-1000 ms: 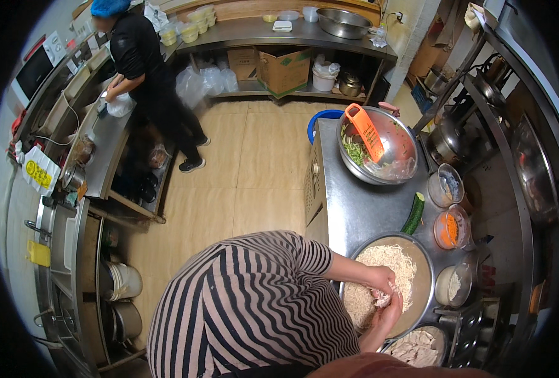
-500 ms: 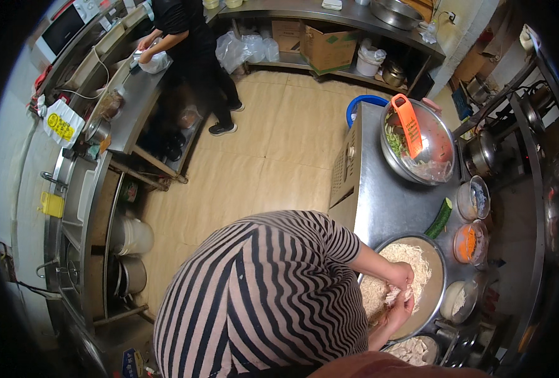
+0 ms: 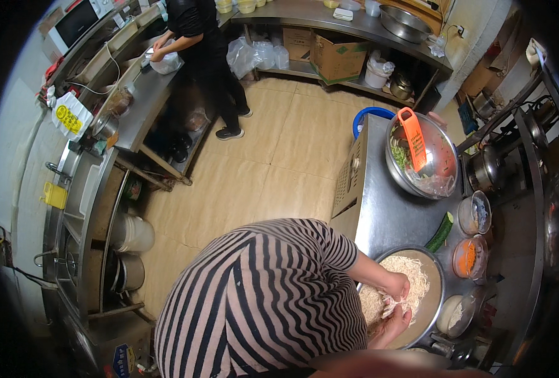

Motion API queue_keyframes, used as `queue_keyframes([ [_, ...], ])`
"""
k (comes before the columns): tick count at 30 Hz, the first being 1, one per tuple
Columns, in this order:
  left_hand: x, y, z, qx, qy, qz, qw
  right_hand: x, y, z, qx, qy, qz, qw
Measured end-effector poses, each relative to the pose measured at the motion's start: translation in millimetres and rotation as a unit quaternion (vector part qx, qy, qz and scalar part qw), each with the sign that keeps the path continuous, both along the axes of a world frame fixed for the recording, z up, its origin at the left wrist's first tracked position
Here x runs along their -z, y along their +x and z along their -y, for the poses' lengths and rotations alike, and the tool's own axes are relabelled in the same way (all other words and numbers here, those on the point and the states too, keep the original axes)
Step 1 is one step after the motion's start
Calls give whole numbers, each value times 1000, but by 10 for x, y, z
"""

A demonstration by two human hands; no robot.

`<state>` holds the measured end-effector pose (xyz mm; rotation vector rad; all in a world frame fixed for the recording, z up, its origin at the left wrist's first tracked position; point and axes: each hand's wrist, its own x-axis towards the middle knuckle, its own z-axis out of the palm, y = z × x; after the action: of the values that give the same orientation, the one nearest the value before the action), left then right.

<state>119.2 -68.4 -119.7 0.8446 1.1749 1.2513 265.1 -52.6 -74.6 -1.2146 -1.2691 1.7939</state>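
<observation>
We saw pale shreds [image 3: 411,269] heaped in the wide bowl [image 3: 433,293]. Over it, the left hand [image 3: 396,285] and right hand [image 3: 396,324], equally near, had their fingers closed on a small pale clump [image 3: 391,306] between them; its long axis we couldn't tell. Bare wall curved along the bowl's right side; the cucumber [image 3: 440,233] lay just beyond its far rim.

One head-worn fisheye camera looks down from above. Its field places the striped shirt [image 3: 260,296] close at lower centre, the left hand [image 3: 397,285] and right hand [image 3: 395,326] at lower right, the back counter [image 3: 292,14] farther off.
</observation>
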Motion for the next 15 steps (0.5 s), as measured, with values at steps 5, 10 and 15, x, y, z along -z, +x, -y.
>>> queue_keyframes([
  [5,-20,10,18,-2,-19,-55,998,12,5,-3,-18,15,54,998],
  [10,-80,5,-21,17,12,-130,991,-164,-60,70,-11,24,2,1000],
  [15,-1,42,-85,9,-42,57,997,-281,-102,129,46,10,71,996],
])
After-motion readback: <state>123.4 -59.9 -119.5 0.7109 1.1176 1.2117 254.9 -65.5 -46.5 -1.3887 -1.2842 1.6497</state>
